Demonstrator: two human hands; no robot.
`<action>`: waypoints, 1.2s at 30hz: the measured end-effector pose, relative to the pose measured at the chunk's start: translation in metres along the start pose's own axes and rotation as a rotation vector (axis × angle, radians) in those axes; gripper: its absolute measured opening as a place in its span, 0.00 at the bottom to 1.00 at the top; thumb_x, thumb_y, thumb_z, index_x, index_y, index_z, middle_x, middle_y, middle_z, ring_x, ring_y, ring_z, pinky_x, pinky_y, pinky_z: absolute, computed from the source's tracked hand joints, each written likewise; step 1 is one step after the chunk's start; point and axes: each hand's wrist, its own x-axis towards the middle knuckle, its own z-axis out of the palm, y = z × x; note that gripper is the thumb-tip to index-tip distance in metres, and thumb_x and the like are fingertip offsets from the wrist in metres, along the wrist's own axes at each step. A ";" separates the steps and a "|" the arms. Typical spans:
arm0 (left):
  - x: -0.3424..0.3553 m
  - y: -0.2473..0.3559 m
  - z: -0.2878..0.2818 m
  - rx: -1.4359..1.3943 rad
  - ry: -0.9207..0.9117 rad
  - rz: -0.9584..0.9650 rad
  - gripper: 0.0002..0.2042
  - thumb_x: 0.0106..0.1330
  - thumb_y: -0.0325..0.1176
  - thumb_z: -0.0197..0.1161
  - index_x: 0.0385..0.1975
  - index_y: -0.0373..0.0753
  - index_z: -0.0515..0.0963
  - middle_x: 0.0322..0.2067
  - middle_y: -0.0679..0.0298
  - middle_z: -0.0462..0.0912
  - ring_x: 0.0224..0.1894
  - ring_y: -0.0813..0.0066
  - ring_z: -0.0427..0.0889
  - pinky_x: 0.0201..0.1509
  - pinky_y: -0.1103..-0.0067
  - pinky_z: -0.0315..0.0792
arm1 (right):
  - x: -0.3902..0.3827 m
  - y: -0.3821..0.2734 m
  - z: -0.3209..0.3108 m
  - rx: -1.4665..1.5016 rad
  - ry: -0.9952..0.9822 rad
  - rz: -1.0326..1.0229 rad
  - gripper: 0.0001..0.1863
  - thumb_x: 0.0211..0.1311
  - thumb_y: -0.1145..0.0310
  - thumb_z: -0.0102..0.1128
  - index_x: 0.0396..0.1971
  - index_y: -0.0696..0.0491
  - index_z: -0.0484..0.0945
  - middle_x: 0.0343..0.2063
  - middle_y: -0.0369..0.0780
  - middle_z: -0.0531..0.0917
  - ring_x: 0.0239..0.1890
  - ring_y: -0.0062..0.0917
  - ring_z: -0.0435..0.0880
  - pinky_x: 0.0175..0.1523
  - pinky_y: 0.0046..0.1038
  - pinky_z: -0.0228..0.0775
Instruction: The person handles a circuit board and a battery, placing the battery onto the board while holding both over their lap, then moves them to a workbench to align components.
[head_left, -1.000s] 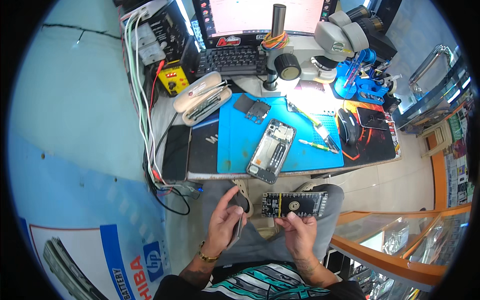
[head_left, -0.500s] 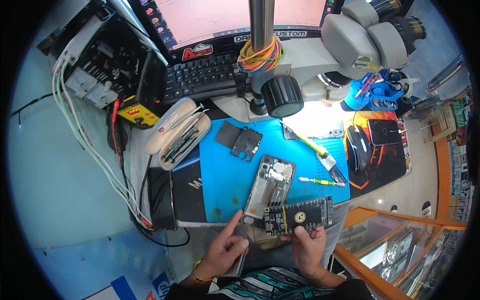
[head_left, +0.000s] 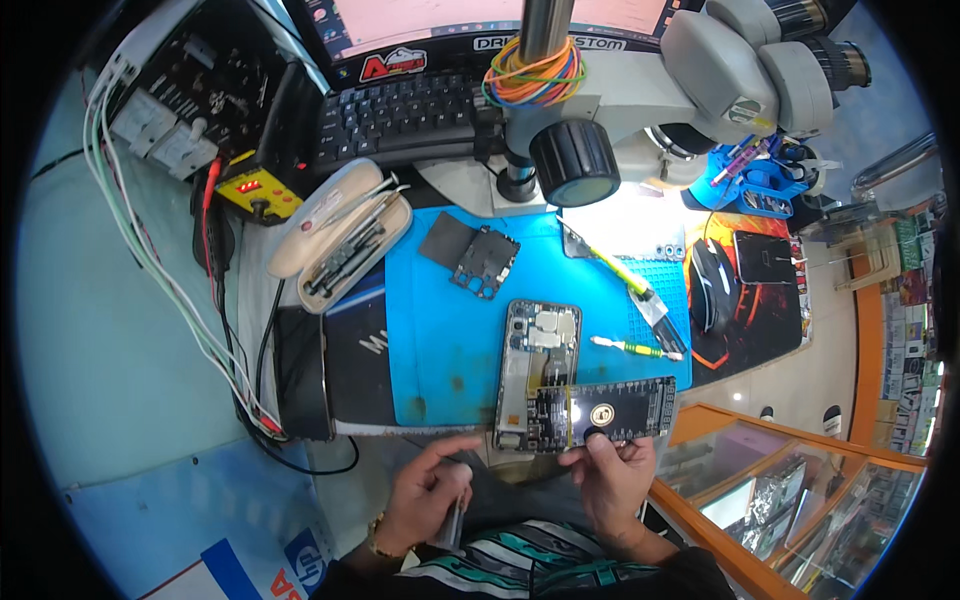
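My right hand [head_left: 615, 485] grips a long black circuit board [head_left: 645, 410] by its near edge, thumb on top, above the desk's front edge. The board overlaps the lower part of a disassembled phone frame [head_left: 527, 338] on the blue silicone mat [head_left: 430, 370]. My left hand [head_left: 425, 500] is closed on a thin flat object [head_left: 452, 522], seen mostly edge-on below the desk edge, its index finger stretched forward. A dark cover plate [head_left: 485, 260], a yellow-handled tool [head_left: 625, 275] and a small green tool [head_left: 637, 349] lie on the mat.
A microscope [head_left: 720, 80] stands before a monitor [head_left: 380, 25] and keyboard [head_left: 390, 130]. At left are a power supply [head_left: 215, 110] with cables and an open tool case [head_left: 340, 250]. At right are a blue organiser [head_left: 770, 190], a mouse [head_left: 712, 280], another phone [head_left: 762, 258] and a glass cabinet [head_left: 760, 480].
The view has shifted closer over the desk. My right hand and the board have moved up from over my lap to the phone frame. My left hand has drifted slightly left.
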 end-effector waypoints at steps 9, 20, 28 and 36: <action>0.026 0.020 0.019 0.113 -0.172 0.050 0.19 0.70 0.35 0.56 0.57 0.34 0.70 0.22 0.69 0.77 0.25 0.90 0.72 0.27 0.87 0.67 | -0.022 0.010 -0.003 0.031 -0.036 -0.055 0.10 0.63 0.77 0.55 0.43 0.60 0.70 0.32 0.44 0.82 0.26 0.30 0.86 0.23 0.23 0.77; 0.023 0.006 0.039 0.167 -0.144 0.180 0.12 0.70 0.35 0.54 0.42 0.31 0.77 0.26 0.70 0.78 0.28 0.91 0.71 0.30 0.86 0.68 | -0.036 0.009 -0.012 0.081 -0.059 -0.104 0.09 0.62 0.78 0.55 0.42 0.61 0.71 0.31 0.44 0.82 0.29 0.34 0.86 0.28 0.26 0.80; 0.016 0.003 0.043 0.168 -0.154 0.139 0.12 0.71 0.36 0.53 0.41 0.31 0.76 0.24 0.71 0.76 0.27 0.89 0.72 0.31 0.85 0.68 | -0.042 0.016 -0.021 0.049 -0.068 -0.123 0.10 0.63 0.78 0.54 0.44 0.60 0.70 0.32 0.44 0.82 0.28 0.31 0.86 0.28 0.24 0.81; 0.015 0.000 0.042 0.194 -0.140 0.164 0.12 0.71 0.36 0.53 0.43 0.33 0.76 0.25 0.72 0.77 0.27 0.90 0.73 0.31 0.86 0.68 | -0.040 0.018 -0.024 0.091 -0.063 -0.103 0.10 0.61 0.80 0.55 0.43 0.62 0.69 0.31 0.46 0.82 0.28 0.35 0.86 0.30 0.28 0.82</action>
